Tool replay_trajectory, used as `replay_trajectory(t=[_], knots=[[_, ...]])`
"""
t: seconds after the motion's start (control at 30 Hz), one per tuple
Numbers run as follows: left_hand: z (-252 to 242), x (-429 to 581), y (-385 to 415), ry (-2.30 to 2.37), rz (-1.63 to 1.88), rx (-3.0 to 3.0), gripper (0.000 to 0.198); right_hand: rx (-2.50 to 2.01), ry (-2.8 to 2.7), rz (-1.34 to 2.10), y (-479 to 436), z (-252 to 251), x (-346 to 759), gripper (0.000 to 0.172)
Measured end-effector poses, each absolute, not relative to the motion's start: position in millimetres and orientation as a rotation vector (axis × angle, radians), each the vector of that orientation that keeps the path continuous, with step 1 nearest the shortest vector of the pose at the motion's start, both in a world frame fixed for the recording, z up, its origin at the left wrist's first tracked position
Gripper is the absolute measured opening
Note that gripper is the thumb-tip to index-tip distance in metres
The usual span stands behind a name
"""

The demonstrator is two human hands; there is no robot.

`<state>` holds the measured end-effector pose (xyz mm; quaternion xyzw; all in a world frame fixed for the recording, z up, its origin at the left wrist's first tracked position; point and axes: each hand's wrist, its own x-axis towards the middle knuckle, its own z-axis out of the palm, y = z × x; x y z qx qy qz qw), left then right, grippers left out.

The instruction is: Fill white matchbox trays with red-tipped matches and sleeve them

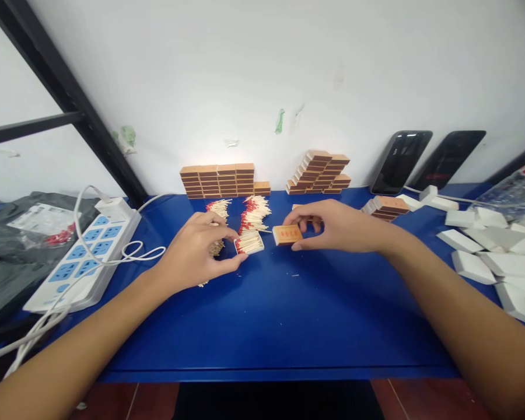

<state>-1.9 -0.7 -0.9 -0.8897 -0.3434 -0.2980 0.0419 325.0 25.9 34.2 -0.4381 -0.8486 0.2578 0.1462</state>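
My left hand (201, 248) pinches a small open tray of red-tipped matches (249, 243) between thumb and fingers, just above the blue table (284, 315). My right hand (332, 224) holds an orange matchbox sleeve (287, 234) by its end, close to the right of the tray. The sleeve and the tray are a small gap apart. Loose matches (254, 214) lie in a pile just behind the tray, and more loose matches (219, 209) lie behind my left fingers.
Stacks of brown matchboxes (219, 180) and a second stack (319, 172) stand against the wall. White empty trays (485, 245) are scattered at the right. A white power strip (85, 254) with cables lies at the left. Two dark phones (400, 160) lean on the wall.
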Motion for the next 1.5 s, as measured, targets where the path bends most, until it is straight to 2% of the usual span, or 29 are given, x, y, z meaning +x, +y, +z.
replay_trajectory(t=[0.13, 0.4, 0.7, 1.03, 1.13, 1.23, 1.5], knots=[[-1.4, -2.5, 0.3, -1.037, -0.915, -2.701, 0.027, -1.198, -2.475, 0.658, 16.5, 27.3, 304.7, 0.045], [1.2, -1.9, 0.3, -1.017, -0.911, -2.729, 0.026, -1.168, -2.398, 0.666, 15.4, 21.6, 301.2, 0.048], [-2.9, -4.4, 3.7, -1.015, -0.988, -2.801, 0.032, -1.067, -2.261, 0.797, 16.9, 5.6, 292.8, 0.05], [1.6, 0.4, 0.2, -0.807, -1.075, -2.906, 0.064, -0.816, -2.264, 0.944, -3.9, 0.3, 270.1, 0.04], [3.0, 1.1, -1.0, -0.831, -1.067, -2.909, 0.068, -0.822, -2.327, 0.954, -6.3, 4.4, 270.9, 0.04], [2.2, 1.0, -0.4, -0.864, -1.063, -2.904, 0.064, -0.87, -2.357, 0.939, -3.7, 8.8, 276.3, 0.041], [-0.6, 2.8, -0.2, -0.85, -1.05, -2.891, 0.034, -0.882, -2.384, 0.715, -0.3, 11.1, 282.2, 0.044]])
